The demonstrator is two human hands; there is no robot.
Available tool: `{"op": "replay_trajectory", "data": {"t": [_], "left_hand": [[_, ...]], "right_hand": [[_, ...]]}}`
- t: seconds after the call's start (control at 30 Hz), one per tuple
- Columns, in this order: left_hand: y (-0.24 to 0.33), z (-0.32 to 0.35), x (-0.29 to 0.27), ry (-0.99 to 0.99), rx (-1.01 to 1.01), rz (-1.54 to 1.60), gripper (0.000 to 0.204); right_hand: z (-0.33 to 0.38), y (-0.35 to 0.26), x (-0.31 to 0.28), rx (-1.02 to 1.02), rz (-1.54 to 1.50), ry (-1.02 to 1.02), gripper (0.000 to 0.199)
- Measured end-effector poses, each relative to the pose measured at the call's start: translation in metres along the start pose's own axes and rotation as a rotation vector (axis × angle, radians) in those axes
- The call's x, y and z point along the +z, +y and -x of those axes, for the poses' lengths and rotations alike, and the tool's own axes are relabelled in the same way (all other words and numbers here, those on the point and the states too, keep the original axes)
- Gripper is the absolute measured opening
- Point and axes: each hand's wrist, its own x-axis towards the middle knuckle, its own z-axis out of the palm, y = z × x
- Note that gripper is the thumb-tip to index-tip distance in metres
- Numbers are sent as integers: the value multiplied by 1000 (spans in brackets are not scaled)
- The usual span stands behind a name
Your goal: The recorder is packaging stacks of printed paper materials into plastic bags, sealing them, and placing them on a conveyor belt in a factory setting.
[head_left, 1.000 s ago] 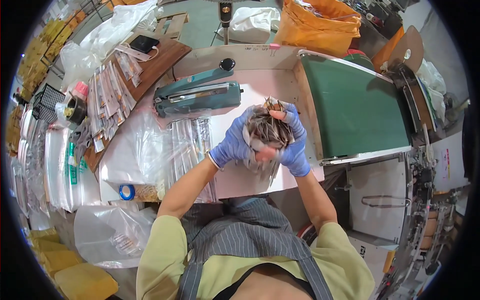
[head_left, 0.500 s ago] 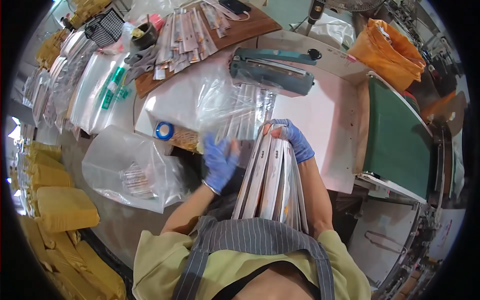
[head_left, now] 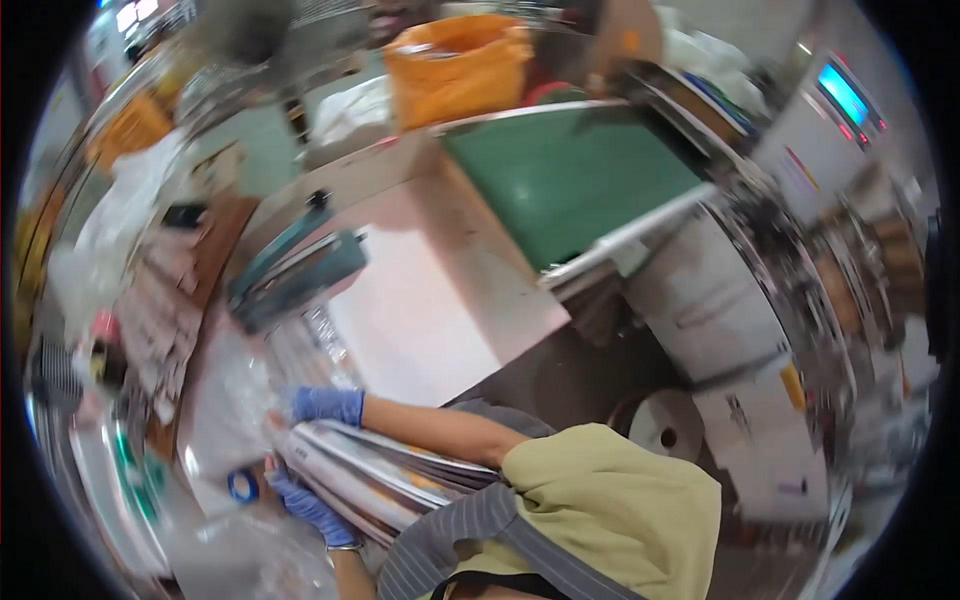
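A bundle of long, flat, pale printed packs point(head_left: 385, 480) leans against my striped apron, its top ends pointing away to the left. My right hand point(head_left: 328, 405), in a blue fingerless glove, is closed on the far side of those ends. On the near side my left hand point(head_left: 312, 508), gloved alike, presses along the bundle with its fingers bent; motion blurs the fingertips. Just beyond both hands lies clear plastic film point(head_left: 245, 385) on the table. A teal bar-shaped sealer point(head_left: 300, 275) stands behind it.
A roll of blue tape point(head_left: 242, 486) sits left of my left hand. More flat packs point(head_left: 165, 310) lie on a brown board point(head_left: 220, 250). A green conveyor belt point(head_left: 570, 175) and an orange bag point(head_left: 460, 70) are at the back. A white reel point(head_left: 665, 435) is to the right.
The view has swung to the right, so the table appears further left. My left hand, earlier apart from the bundle with fingers spread, is now against it. My right hand keeps its hold.
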Motion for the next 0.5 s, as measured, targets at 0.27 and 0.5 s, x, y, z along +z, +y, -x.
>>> {"op": "replay_trajectory", "data": {"t": [0.27, 0.5], "left_hand": [[-85, -17, 52, -900, -610, 99, 56], [-117, -7, 99, -835, -729, -230, 48]], "right_hand": [[85, -86, -68, -600, 913, 796, 51], [168, -57, -68, 449, 36, 1051, 62]]}}
